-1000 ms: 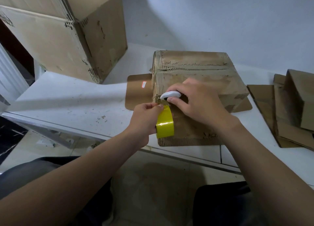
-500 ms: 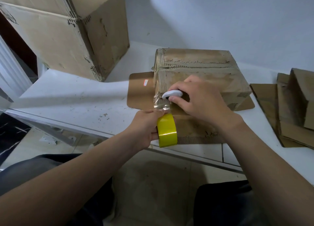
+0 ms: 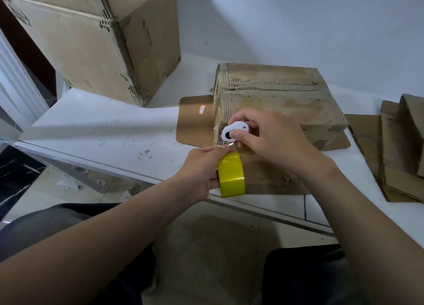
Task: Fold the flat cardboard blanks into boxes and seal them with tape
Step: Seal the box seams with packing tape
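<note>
tape roll (image 3: 231, 178) — glossy yellow. cutter (image 3: 234, 130) white, one round black spot. box (image 3: 275, 98) dull brown, paler scuffed patches on top, fine ribbed lines down its left edge. sticker (image 3: 202, 109) white with red, on a plain brown flap. large box (image 3: 103, 47) tan — dark torn marks along the corners. flat blanks (image 3: 401, 148) brown. table (image 3: 103, 130) white, dark flecks. wall (image 3: 298, 17) pale grey-blue. floor (image 3: 18, 173) at left black, white veins.

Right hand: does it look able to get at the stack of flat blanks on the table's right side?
Likely yes for reach, not yet free: nothing stands on the table between the right hand and the flat blanks, but it grips the white cutter at the box.
</note>
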Demonstrator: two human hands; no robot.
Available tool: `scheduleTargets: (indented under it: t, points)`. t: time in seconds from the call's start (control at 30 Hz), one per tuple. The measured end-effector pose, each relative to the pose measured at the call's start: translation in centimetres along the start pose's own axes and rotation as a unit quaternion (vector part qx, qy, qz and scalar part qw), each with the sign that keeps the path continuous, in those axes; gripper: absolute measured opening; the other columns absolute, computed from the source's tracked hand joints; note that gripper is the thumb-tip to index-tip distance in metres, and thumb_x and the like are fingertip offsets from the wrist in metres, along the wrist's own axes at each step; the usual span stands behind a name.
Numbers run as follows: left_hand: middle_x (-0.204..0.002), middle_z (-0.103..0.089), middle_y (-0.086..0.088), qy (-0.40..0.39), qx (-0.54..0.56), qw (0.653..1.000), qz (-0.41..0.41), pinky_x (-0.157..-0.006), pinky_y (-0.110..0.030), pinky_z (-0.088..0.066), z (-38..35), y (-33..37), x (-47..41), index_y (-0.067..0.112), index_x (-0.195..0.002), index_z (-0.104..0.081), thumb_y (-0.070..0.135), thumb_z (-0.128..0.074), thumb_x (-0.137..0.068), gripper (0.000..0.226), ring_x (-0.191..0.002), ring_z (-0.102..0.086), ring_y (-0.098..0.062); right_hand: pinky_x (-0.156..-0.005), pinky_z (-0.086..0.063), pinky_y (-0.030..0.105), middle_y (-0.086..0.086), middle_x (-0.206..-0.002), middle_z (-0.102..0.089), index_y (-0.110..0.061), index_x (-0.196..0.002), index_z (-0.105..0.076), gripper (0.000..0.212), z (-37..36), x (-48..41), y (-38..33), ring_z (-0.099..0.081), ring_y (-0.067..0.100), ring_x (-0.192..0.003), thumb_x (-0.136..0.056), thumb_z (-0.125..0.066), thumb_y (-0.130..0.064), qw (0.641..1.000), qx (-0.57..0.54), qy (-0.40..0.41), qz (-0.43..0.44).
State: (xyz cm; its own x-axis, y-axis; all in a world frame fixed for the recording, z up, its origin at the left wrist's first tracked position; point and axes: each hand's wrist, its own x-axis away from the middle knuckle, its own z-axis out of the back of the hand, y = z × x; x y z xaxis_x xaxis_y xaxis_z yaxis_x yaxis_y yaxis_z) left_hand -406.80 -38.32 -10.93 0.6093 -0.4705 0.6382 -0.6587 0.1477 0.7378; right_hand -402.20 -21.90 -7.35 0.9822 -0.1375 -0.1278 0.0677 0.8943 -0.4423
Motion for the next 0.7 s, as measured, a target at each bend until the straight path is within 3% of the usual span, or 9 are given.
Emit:
scheduleTargets:
  t: [0.2,0.37,0.5,0.7]
  points:
    - [-0.102,-0.077,-0.011,-0.002,0.001,1.0,-0.001,-0.065,-0.04,-0.063,0.3,-0.1,-0.2,0.014,-0.118,-0.068,0.031,-0.068,-0.096,0.028,-0.088,-0.076,-0.028,-0.064,-0.041,0.029,-0.017,-0.092,-0.069,-0.043,-0.113,-0.064,0.02,-0.1,0.0,-0.3,-0.059,0.007,-0.078,-0.095,-0.062,-0.051,1.0,0.009,0.021,0.015]
    - [-0.112,-0.074,-0.012,-0.008,-0.001,1.0,-0.006,-0.078,-0.047,-0.063,0.4,-0.3,-0.5,0.015,-0.126,-0.064,0.035,-0.069,-0.094,0.038,-0.094,-0.075,-0.031,-0.063,-0.031,0.014,-0.015,-0.1,-0.072,-0.039,-0.111,-0.07,0.017,-0.6,0.1,-1.5,-0.055,0.003,-0.083,-0.095,-0.065,-0.042,0.992,0.064,0.033,0.105]
    - [-0.111,-0.074,-0.013,-0.01,-0.002,1.0,-0.012,-0.075,-0.046,-0.063,0.5,-0.4,-0.7,0.014,-0.124,-0.065,0.035,-0.068,-0.095,0.036,-0.093,-0.075,-0.031,-0.068,-0.038,0.026,-0.012,-0.098,-0.074,-0.037,-0.106,-0.072,0.015,-1.3,-0.1,-1.5,-0.066,0.014,-0.087,-0.092,-0.068,-0.039,0.982,0.127,0.043,0.135]
    - [-0.111,-0.074,-0.013,-0.005,-0.018,1.0,-0.001,-0.072,-0.043,-0.063,0.6,-0.2,-0.7,0.014,-0.121,-0.066,0.032,-0.07,-0.094,0.033,-0.094,-0.074,-0.03,-0.063,-0.045,0.029,-0.018,-0.099,-0.073,-0.042,-0.106,-0.074,0.017,0.1,-0.2,0.0,-0.064,0.008,-0.088,-0.09,-0.067,-0.043,0.99,0.086,0.004,0.115]
